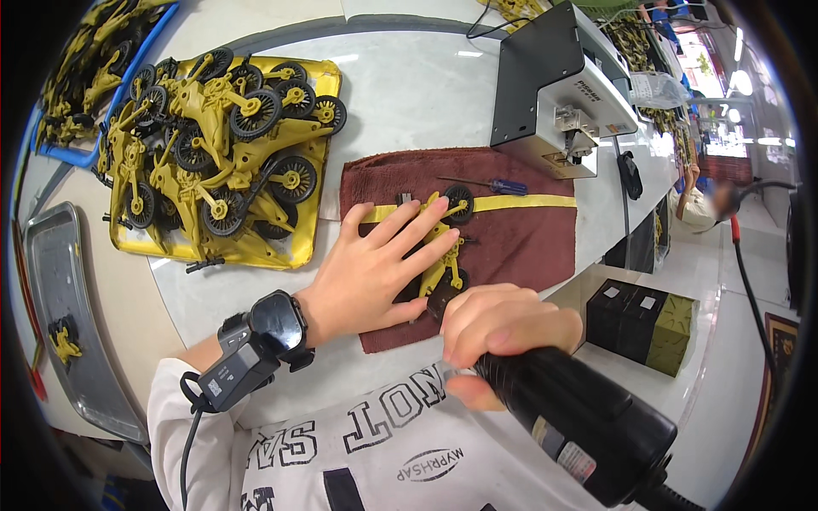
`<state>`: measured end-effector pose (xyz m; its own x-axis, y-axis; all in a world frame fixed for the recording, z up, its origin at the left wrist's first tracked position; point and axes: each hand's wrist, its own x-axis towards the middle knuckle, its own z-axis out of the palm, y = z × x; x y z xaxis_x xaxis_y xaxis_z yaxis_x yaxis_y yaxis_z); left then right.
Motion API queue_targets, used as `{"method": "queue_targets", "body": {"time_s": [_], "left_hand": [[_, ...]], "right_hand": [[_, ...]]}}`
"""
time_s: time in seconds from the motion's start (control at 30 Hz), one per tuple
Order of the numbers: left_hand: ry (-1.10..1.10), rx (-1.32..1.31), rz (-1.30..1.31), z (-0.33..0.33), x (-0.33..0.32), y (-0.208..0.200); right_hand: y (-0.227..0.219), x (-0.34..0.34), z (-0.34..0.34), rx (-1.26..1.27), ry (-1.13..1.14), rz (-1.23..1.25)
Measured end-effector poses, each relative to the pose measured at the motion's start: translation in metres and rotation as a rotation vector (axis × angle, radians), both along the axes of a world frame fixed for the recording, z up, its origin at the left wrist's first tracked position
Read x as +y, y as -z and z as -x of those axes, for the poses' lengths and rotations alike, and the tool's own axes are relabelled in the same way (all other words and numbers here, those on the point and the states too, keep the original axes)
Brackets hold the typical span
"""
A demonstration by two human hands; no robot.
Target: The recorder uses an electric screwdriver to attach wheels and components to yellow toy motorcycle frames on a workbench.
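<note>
A yellow toy motorcycle (439,260) with black wheels lies on a maroon towel (524,247) in front of me. My left hand (375,268) rests over it, fingers spread and flat, covering part of its body. Wrapped around the front of a black corded power tool (588,426), my right hand (507,328) is closed. The tool slants from the lower right toward the toy's near end. Its working tip is hard to make out beside my fingers. A screwdriver with a blue handle (508,186) lies on the towel beyond the toy's far wheel.
To the left, a yellow tray (328,81) is heaped with several similar toy motorcycles. Beyond it stands a blue bin (64,155) of more. A grey metal tray (51,255) is at far left. A boxy machine (545,94) stands far right; a black-and-olive box (639,324) sits nearer.
</note>
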<state>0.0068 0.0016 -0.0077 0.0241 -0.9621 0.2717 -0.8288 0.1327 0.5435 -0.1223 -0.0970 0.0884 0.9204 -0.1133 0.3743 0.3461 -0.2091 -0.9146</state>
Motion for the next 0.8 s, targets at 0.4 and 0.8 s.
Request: {"method": "queue_targets", "body": {"time_s": [0.4, 0.8], "left_hand": [[-0.004, 0.018, -0.027, 0.001, 0.000, -0.001], [-0.002, 0.042, -0.019, 0.002, 0.001, -0.001]], "right_hand": [[-0.035, -0.143, -0.042, -0.583, 1.186, 0.020], [-0.002, -0.021, 0.019, -0.282, 0.548, -0.220]]}}
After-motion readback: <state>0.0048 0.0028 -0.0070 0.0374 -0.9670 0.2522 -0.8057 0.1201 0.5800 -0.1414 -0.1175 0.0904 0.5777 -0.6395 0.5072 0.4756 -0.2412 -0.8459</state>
